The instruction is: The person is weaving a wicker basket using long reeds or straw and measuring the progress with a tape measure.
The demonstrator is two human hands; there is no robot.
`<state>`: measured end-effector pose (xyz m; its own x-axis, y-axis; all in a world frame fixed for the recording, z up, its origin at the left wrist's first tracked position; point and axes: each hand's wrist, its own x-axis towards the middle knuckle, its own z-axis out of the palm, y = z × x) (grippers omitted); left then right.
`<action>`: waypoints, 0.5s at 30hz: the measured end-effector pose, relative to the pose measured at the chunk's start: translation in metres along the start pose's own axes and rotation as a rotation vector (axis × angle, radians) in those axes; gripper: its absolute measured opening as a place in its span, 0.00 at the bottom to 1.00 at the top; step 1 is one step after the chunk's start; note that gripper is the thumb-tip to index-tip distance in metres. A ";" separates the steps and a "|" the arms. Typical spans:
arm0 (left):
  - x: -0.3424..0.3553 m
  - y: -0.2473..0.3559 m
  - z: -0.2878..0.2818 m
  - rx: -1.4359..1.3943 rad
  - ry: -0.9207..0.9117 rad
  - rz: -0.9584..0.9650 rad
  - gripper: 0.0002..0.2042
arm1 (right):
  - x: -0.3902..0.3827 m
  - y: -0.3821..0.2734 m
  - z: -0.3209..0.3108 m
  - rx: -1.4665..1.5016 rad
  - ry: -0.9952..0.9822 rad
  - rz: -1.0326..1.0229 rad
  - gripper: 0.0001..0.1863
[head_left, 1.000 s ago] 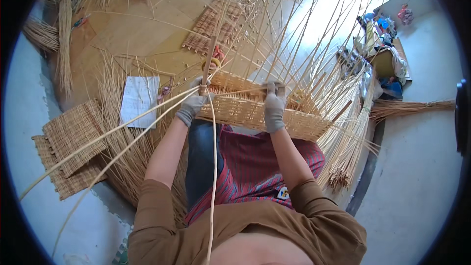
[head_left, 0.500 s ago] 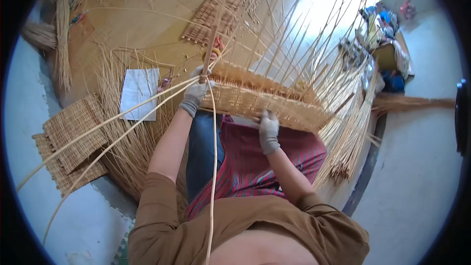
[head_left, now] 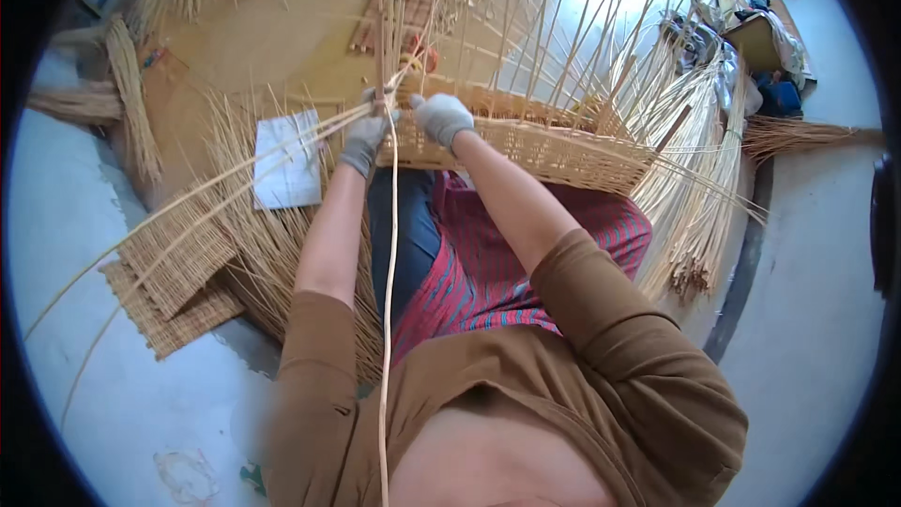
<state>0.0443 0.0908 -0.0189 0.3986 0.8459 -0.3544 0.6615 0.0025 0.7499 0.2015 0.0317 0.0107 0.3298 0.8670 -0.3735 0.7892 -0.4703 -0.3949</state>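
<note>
A half-woven wicker basket lies across my lap, its upright stakes fanning up and away. My left hand, in a grey glove, grips a bundle of long pale weaving strands at the basket's left end. Those strands trail off to the lower left, and one hangs straight down past my chest. My right hand, also gloved, sits right beside the left one on the basket's rim, fingers curled over the weave.
Woven flat mats and a white sheet of paper lie on the floor to my left. Bundles of straw rest at the far left. A thick sheaf of rods hangs off the right. Cluttered boxes stand at the upper right.
My right hand has travelled left along the basket rim from its middle to right beside my left hand. The view has tilted, and the basket has shifted up-right.
</note>
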 end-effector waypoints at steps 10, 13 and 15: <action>-0.081 0.033 0.048 -0.380 0.412 0.463 0.15 | -0.113 0.076 0.047 1.364 0.196 0.014 0.18; -0.055 0.096 0.031 -0.360 -0.174 -0.071 0.22 | -0.109 0.129 0.007 1.485 0.692 0.109 0.16; -0.032 0.073 0.033 -0.320 -0.115 -0.007 0.16 | -0.086 0.115 -0.028 1.394 0.745 0.047 0.15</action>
<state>0.1014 0.0466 0.0289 0.4761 0.7794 -0.4073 0.4387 0.1909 0.8781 0.2780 -0.0926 0.0209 0.8406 0.5335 -0.0937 -0.1669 0.0905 -0.9818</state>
